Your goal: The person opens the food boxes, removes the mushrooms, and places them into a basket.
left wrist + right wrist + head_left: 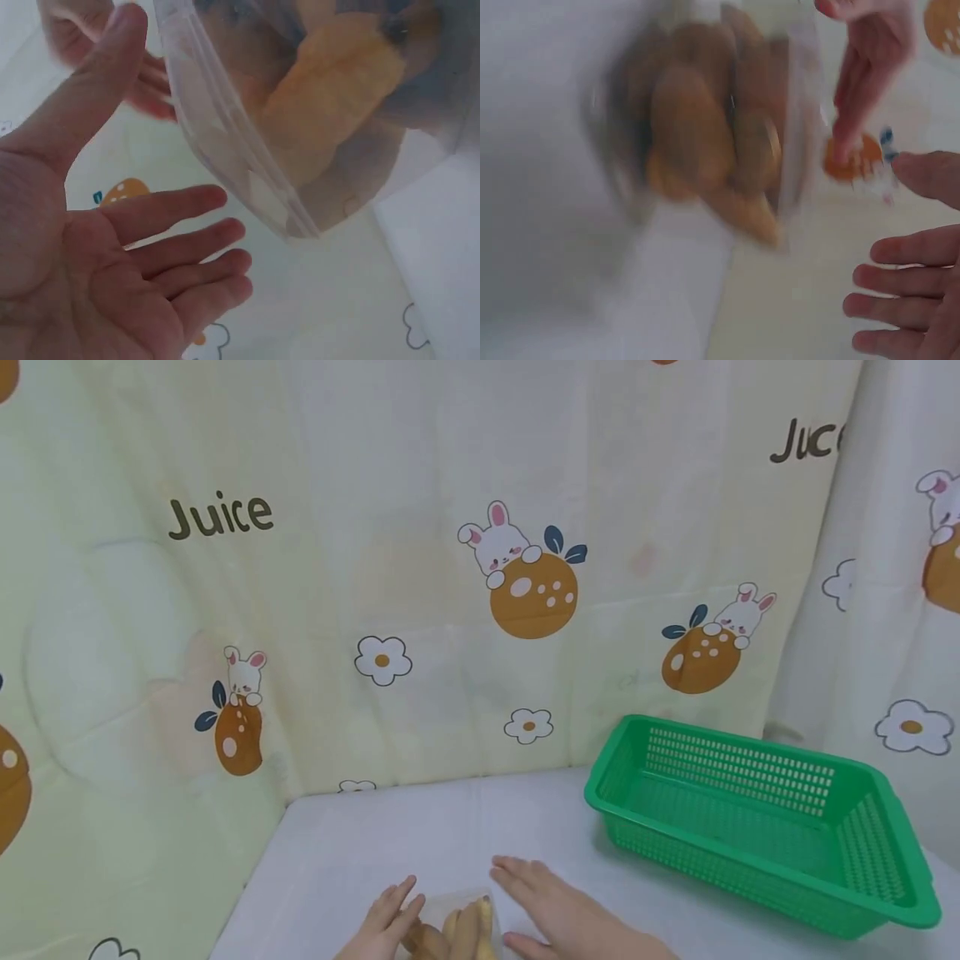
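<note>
A clear plastic container (pixel 457 896) stands at the table's near edge, cut off by the bottom of the head view. It holds several oblong brown and tan pieces (pixel 467 931), one more yellowish; their kind does not show clearly. My left hand (pixel 384 925) is at the container's left side, fingers extended and thumb apart. On the other side, my right hand (pixel 562 912) has its fingers stretched forward. Through the container's wall (pixel 225 112) in the left wrist view, the pieces look smooth and rounded. Neither hand grips anything; the right wrist view is blurred around the container (pixel 799 135).
A green plastic basket (pixel 750 860) with mesh sides sits at the right of the white table (pixel 360 843). Behind the table hangs a pale curtain (pixel 420 568) printed with rabbits, oranges and flowers, with more of it on the left and right.
</note>
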A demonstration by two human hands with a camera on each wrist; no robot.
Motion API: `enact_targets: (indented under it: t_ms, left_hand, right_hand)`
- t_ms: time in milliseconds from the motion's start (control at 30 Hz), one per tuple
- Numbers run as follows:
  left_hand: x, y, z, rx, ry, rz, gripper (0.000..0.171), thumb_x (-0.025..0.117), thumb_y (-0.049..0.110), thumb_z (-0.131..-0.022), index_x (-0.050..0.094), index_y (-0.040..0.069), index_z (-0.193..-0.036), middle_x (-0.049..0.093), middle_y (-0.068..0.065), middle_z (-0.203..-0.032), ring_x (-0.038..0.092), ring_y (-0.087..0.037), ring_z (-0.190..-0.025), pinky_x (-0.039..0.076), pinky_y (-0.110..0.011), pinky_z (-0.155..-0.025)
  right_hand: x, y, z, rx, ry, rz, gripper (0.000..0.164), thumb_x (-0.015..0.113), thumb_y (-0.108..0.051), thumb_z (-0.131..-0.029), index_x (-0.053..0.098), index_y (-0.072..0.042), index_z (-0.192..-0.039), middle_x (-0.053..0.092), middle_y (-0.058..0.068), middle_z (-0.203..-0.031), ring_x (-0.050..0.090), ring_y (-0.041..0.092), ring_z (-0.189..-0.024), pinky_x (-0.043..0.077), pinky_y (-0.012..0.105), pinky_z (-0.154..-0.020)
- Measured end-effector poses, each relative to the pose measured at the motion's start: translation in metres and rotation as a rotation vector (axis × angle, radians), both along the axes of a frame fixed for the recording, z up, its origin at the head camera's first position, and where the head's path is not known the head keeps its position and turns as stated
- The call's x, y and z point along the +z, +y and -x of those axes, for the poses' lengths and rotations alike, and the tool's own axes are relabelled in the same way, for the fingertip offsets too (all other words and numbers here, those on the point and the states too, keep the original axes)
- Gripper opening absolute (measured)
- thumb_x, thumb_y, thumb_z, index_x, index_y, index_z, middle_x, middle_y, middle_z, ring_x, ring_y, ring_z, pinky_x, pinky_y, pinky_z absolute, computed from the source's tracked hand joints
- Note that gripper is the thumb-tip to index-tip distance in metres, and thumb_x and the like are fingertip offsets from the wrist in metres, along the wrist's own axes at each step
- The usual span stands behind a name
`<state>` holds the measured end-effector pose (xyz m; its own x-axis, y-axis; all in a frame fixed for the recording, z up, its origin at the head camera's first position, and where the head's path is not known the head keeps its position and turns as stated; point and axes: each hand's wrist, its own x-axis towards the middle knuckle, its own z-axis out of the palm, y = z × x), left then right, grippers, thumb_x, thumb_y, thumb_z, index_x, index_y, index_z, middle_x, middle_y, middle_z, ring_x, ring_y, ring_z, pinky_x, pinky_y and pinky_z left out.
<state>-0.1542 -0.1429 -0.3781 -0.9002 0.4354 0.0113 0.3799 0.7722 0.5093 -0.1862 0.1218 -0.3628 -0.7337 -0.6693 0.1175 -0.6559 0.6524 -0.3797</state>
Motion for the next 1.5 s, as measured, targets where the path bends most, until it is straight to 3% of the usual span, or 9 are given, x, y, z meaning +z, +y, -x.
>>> enact_targets:
  t_ms: [167, 367, 467, 600, 800, 1033, 1167, 1400, 1500]
  left_hand:
    - [-0.022, -0.011, -0.003, -0.193, 0.226, -0.028, 0.081, 0.055, 0.057, -0.078, 0.03, 0.01, -0.139, 0.023, -0.009, -0.145, 0.017, -0.026, -0.132, 0.043, -0.049, -0.088]
    - [-0.048, -0.008, 0.012, -0.403, 0.626, -0.25, 0.067, 0.053, 0.035, -0.088, 0.026, 0.0, -0.138, 0.015, -0.004, -0.147, 0.012, -0.01, -0.133, 0.038, -0.021, -0.094]
    - [-0.049, -0.007, 0.007, -0.43, 0.563, -0.276, 0.078, 0.044, 0.048, -0.089, 0.015, -0.004, -0.14, 0.009, -0.015, -0.147, 0.004, -0.017, -0.135, 0.012, -0.015, -0.106]
    - [-0.048, -0.007, 0.002, -0.368, 0.451, -0.312, 0.08, 0.043, 0.053, -0.087, 0.014, 0.001, -0.141, 0.012, -0.018, -0.146, 0.003, -0.016, -0.135, 0.005, -0.012, -0.104]
    - [-0.046, -0.006, -0.01, -0.206, 0.475, -0.045, 0.094, 0.039, 0.069, -0.079, 0.009, 0.009, -0.144, 0.004, -0.007, -0.149, 0.003, -0.021, -0.135, -0.01, -0.013, -0.103]
    - [-0.07, -0.018, 0.002, -0.214, 0.413, -0.188, 0.08, 0.047, 0.054, -0.085, 0.015, 0.008, -0.143, 0.009, -0.012, -0.148, 0.004, -0.023, -0.135, -0.006, -0.01, -0.102]
    - [-0.066, -0.02, -0.001, -0.176, 0.33, -0.247, 0.069, 0.053, 0.04, -0.087, 0.021, 0.015, -0.143, 0.015, -0.007, -0.148, 0.005, -0.013, -0.135, 0.005, -0.01, -0.103]
    - [-0.058, -0.016, 0.001, -0.227, 0.769, -0.142, 0.06, 0.043, 0.042, -0.091, 0.032, 0.004, -0.137, 0.019, 0.0, -0.147, 0.011, -0.008, -0.133, 0.023, -0.015, -0.101]
    - [-0.062, -0.014, 0.003, -0.242, 0.824, -0.186, 0.061, 0.048, 0.039, -0.09, 0.036, 0.0, -0.134, 0.024, -0.005, -0.145, 0.014, -0.011, -0.133, 0.016, -0.012, -0.102]
  right_hand:
    - [-0.007, -0.038, -0.004, 0.172, 0.016, -0.05, 0.081, 0.041, -0.068, -0.078, 0.032, -0.016, -0.138, 0.031, -0.002, -0.141, 0.031, 0.021, -0.127, 0.035, 0.047, -0.097]
    - [-0.014, -0.055, -0.005, 0.227, 0.296, -0.068, 0.068, 0.036, -0.06, -0.086, 0.047, -0.008, -0.128, 0.049, 0.004, -0.127, 0.047, 0.021, -0.114, 0.043, 0.042, -0.091]
    - [-0.014, -0.058, -0.007, 0.226, 0.325, -0.113, 0.068, 0.035, -0.059, -0.088, 0.046, -0.006, -0.13, 0.048, 0.004, -0.129, 0.045, 0.022, -0.116, 0.043, 0.04, -0.091]
    - [-0.014, -0.066, -0.012, 0.206, 0.413, -0.206, 0.059, 0.039, -0.05, -0.091, 0.049, -0.004, -0.127, 0.048, 0.009, -0.128, 0.047, 0.026, -0.115, 0.045, 0.04, -0.088]
    - [-0.015, -0.08, -0.019, 0.231, 0.651, -0.439, 0.076, 0.021, -0.063, -0.088, 0.056, -0.003, -0.12, 0.052, 0.014, -0.122, 0.054, 0.029, -0.106, 0.051, 0.038, -0.076]
    - [-0.009, -0.094, -0.021, 0.245, 0.55, -0.383, 0.074, 0.031, -0.061, -0.087, 0.06, 0.002, -0.112, 0.054, 0.027, -0.112, 0.054, 0.042, -0.098, 0.05, 0.05, -0.072]
    - [-0.01, -0.099, -0.022, 0.251, 0.532, -0.356, 0.07, 0.033, -0.057, -0.088, 0.061, 0.005, -0.109, 0.055, 0.025, -0.109, 0.055, 0.044, -0.096, 0.051, 0.049, -0.069]
    - [-0.014, -0.101, -0.024, 0.247, 0.513, -0.333, 0.06, 0.033, -0.051, -0.091, 0.066, -0.002, -0.103, 0.057, 0.023, -0.109, 0.054, 0.044, -0.096, 0.053, 0.044, -0.066]
    - [-0.012, -0.1, -0.023, 0.245, 0.537, -0.375, 0.062, 0.031, -0.052, -0.091, 0.064, -0.002, -0.105, 0.057, 0.021, -0.109, 0.056, 0.041, -0.096, 0.053, 0.043, -0.068]
